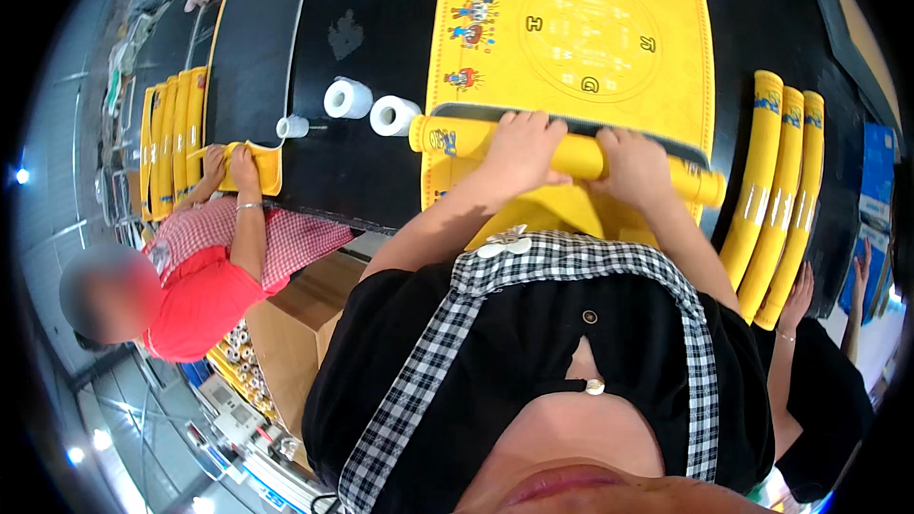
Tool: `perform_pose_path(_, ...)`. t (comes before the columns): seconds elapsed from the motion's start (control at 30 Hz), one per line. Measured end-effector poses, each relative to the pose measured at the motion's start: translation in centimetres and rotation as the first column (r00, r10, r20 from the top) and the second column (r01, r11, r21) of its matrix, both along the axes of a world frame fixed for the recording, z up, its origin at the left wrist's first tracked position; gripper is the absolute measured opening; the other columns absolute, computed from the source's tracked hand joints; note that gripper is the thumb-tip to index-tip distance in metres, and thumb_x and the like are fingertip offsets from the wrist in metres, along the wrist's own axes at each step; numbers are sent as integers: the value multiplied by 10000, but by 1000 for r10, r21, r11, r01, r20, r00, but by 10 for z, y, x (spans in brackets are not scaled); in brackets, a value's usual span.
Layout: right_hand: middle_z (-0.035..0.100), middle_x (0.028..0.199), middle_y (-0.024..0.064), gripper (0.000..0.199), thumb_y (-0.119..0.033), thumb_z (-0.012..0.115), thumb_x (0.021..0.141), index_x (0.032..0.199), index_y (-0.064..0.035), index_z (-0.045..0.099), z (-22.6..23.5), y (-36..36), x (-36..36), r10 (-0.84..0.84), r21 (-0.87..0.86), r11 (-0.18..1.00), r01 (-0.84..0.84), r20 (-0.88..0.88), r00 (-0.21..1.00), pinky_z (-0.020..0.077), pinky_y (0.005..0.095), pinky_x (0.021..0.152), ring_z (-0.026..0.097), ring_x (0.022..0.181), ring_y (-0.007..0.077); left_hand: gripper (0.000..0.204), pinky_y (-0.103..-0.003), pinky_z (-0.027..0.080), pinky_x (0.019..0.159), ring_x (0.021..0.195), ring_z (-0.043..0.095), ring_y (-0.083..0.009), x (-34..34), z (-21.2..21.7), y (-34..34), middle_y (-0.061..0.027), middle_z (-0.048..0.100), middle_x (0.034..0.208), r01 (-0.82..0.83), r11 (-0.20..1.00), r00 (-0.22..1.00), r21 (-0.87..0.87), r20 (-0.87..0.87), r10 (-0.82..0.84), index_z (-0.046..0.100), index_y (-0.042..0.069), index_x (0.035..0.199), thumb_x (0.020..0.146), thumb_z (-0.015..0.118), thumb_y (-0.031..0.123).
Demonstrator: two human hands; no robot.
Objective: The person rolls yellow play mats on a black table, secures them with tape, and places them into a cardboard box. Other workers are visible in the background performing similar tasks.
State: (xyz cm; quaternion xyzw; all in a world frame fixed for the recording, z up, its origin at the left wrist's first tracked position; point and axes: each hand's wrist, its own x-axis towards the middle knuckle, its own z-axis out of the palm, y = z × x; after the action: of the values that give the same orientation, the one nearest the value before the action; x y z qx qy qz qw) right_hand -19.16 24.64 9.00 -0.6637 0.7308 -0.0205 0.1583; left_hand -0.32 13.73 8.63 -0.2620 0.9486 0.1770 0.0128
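A yellow printed mat (pixel 571 86) lies flat in front of me, with small cartoon figures along its left side and a round pattern in the middle. Across its near part runs a rolled-up yellow mat (pixel 581 154). My left hand (pixel 522 154) is curled over the roll left of its middle, thumb on the near side. Right of it, my right hand (pixel 636 168) grips the same roll with bent fingers. A dark grey underside edge shows just beyond the roll. Yellow material also shows on the near side, partly hidden by my arms.
Two white tape rolls (pixel 371 107) and a smaller white roll (pixel 292 127) stand left on the black table (pixel 381 181). Three finished yellow rolls (pixel 773 200) lie at right, near another person's hand (pixel 798 300). At left, a co-worker's hands (pixel 233 167) handle yellow material beside several rolls.
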Motion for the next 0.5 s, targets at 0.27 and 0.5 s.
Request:
perform_pose_path(0.27,592,1109,115,606,-445,887,641,1060,-82,642,-3,14,1,14,-209,978,5,87,996,525,408,899,581,1086,295,459,-434,548,807,869,708,-355,136,18,-42,-167,736,958,-835,546,547,-72,0,837,639,92,1309,941,678,364)
perform_pose_path(0.5,603,1118,114,710,-495,874,673,1179,-79,603,-10,1,-10,82,-93,993,-71,120,989,521,409,937,588,1106,291,524,-326,544,707,826,715,-170,172,-41,-93,-148,733,1029,-881,474,469,11,-118,875,688,20,1209,951,691,475)
